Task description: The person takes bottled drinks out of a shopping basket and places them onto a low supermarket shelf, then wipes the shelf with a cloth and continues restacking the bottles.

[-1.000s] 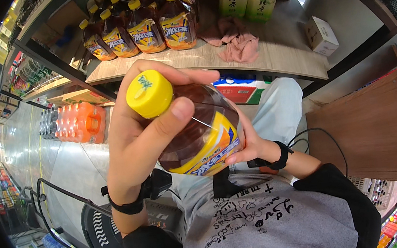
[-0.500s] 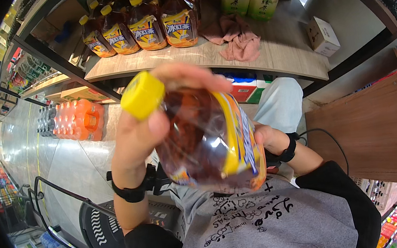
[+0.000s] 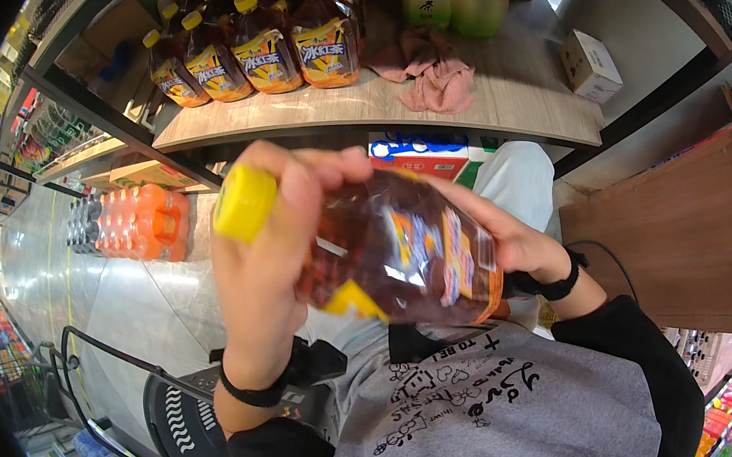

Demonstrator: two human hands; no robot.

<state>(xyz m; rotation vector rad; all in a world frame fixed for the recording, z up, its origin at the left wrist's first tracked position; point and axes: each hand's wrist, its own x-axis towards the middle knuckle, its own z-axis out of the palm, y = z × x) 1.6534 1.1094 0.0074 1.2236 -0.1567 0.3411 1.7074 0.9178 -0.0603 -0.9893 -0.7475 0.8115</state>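
A big bottle of dark tea with a yellow cap lies tilted between my two hands, in front of my chest. My left hand is wrapped round its neck and shoulder, just below the cap. At the base end, my right hand grips the bottle's side, its fingers partly hidden behind it. The label, yellow and orange with blue-white lettering, is smeared by motion. Rows of like bottles with yellow caps stand upright on the wooden shelf ahead. A crumpled pink cloth lies to their right.
Green tea bottles stand behind the cloth, and a small white box sits at the shelf's right end. Shrink-wrapped orange bottles rest on the floor at left. A black cart is by my left side; a brown wooden panel stands at right.
The bottle has turned about its length, so its label faces differently, and its base has risen a little. My left hand has shifted its grip on the neck; my right still holds the base end.
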